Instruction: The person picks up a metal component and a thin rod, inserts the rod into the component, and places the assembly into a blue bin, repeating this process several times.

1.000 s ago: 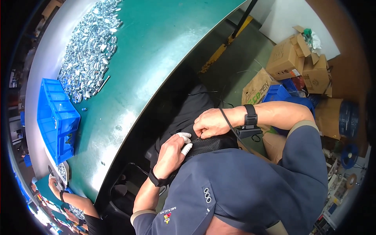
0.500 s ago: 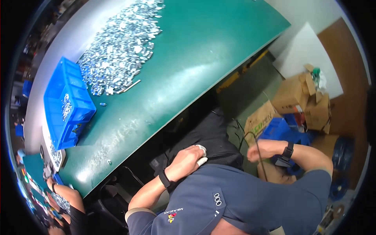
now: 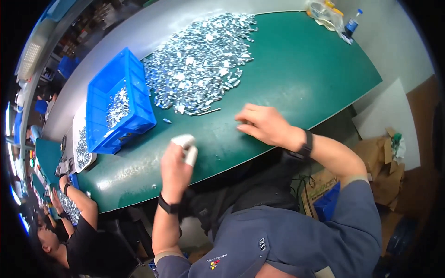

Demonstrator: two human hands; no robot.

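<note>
My left hand [image 3: 177,163] is over the near part of the green table [image 3: 306,69], with white coverings on the thumb and a finger. It is smeared by motion, and I cannot see whether it holds anything. My right hand [image 3: 265,124] is above the table's front edge, its fingers curled toward the left. Something dark shows between its thumb and fingers, too small to name. A large pile of small shiny metal pieces [image 3: 199,60] spreads beyond both hands. One thin metal strip [image 3: 209,111] lies at the pile's near edge, between my hands.
A blue bin [image 3: 144,99] with more shiny pieces stands left of the pile, beside a white tray [image 3: 92,160]. A bottle [image 3: 351,25] and a plastic bag [image 3: 324,16] are at the far right. Cardboard boxes [image 3: 371,155] stand at right. A co-worker [image 3: 83,217] sits at left.
Both hands have risen from near my lap to over the table. My right hand has let go of the thin dark cord or rod it was at. The view has shifted, showing more table.
</note>
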